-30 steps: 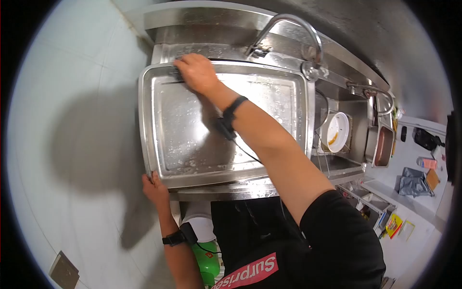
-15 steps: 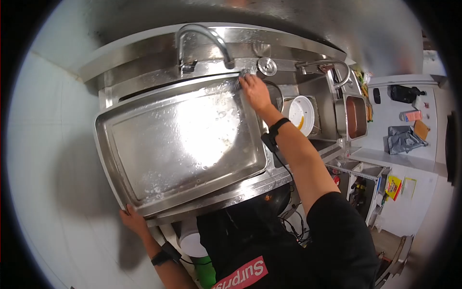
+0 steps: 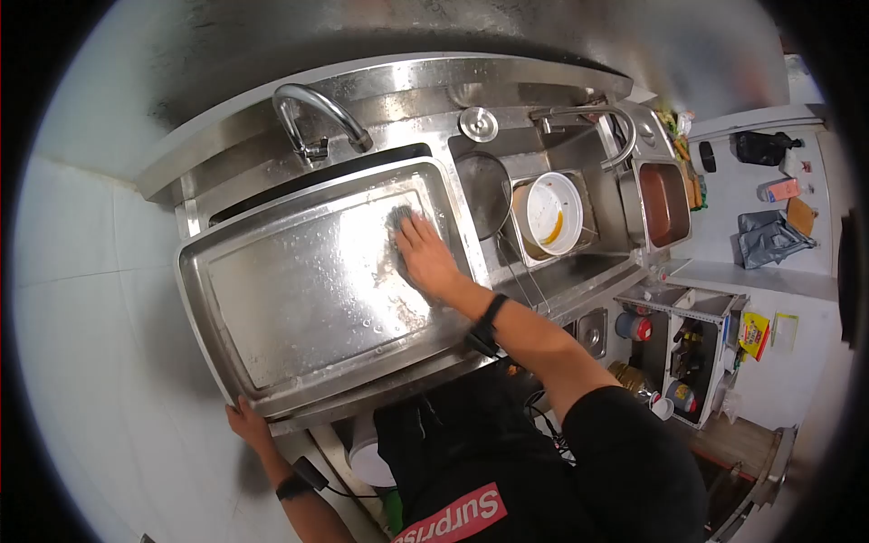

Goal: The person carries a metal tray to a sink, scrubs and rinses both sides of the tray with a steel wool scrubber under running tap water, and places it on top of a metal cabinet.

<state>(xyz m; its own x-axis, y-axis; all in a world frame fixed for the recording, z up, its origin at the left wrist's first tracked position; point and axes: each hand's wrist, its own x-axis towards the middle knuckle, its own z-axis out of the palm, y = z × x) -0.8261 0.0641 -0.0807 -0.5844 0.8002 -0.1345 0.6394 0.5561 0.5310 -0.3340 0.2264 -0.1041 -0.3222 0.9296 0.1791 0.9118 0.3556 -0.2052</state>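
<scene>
The tray point(image 3: 299, 299) is lying slantwise over the sink point(image 3: 465, 231), and its long axis is running from the near left toward the far right. The right hand point(image 3: 427, 260) is reaching inside this tray, in its right part, and the scrubber point(image 3: 396, 216) is sitting just under the fingertips, beyond the palm and a little to the left of it. The right grip is closing on the scrubber, with the fingers bending over it and pressing it to the tray bottom; the thumb is not showing clearly. So the scrubber is lying nearer to the far right corner, and most of the tray bottom is extending to the left of the right hand. The left hand point(image 3: 249, 425) is being the nearer one to the near left corner; its grip is holding the tray by the rim there, almost diagonally opposite to the scrubber. The faucet point(image 3: 339, 110) is standing behind the far long rim, well apart from both hands, while the bowl point(image 3: 543, 204) is resting to the right, outside the tray.
</scene>
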